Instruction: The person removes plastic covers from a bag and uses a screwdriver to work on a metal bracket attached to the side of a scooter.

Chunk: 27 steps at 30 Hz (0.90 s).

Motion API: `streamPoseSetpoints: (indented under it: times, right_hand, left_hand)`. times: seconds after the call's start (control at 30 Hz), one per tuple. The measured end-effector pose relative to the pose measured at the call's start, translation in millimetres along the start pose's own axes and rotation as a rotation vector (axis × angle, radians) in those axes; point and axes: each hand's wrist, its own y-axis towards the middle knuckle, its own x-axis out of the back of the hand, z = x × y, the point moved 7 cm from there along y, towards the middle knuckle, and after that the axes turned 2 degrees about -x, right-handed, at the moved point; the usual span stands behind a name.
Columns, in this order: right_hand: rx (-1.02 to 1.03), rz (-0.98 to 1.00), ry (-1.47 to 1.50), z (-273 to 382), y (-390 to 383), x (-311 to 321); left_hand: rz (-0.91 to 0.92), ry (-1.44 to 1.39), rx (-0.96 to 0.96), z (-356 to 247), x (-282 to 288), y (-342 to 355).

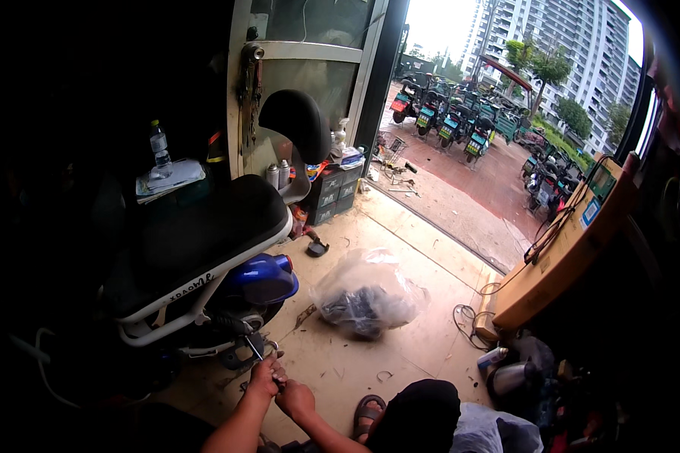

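Low in front of me, my left hand (264, 375) is closed around a tool with a thin metal shaft (255, 347). It looks like a screwdriver, though its end is too small to make out. The shaft points at the lower rear of an electric scooter (196, 234) with a black seat and white frame. My right hand (296, 396) is closed just beside the left, against something dark between the two hands. What its fingers grip is hidden. Above the scooter's wheel sits a blue rear part (261, 278).
A clear plastic bag (370, 291) with dark contents lies on the tiled floor. Dark boxes (336, 195) stand by the door frame. At right are a leaning wooden panel (559, 241), loose cables (468, 321), a spray can (493, 358) and a metal kettle (512, 377). Parked scooters (449, 124) stand outside.
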Motion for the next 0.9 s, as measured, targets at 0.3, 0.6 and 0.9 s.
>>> streamPoseSetpoints:
  times: [0.3, 0.6, 0.9]
  right_hand:
    - [-0.259, 0.606, 0.764, -26.5, -1.2, -55.1]
    - [0.100, -0.271, 0.036, -7.5, -10.0, 11.5]
    - [0.069, 0.102, 0.225, -10.5, 3.0, -26.3]
  left_hand:
    - [-1.013, 0.939, -0.438, -10.9, 60.7, 21.6]
    - [-0.499, 0.238, -0.139, 9.4, -1.4, 13.4]
    - [-0.518, 0.345, -0.098, -5.0, 25.3, 10.8]
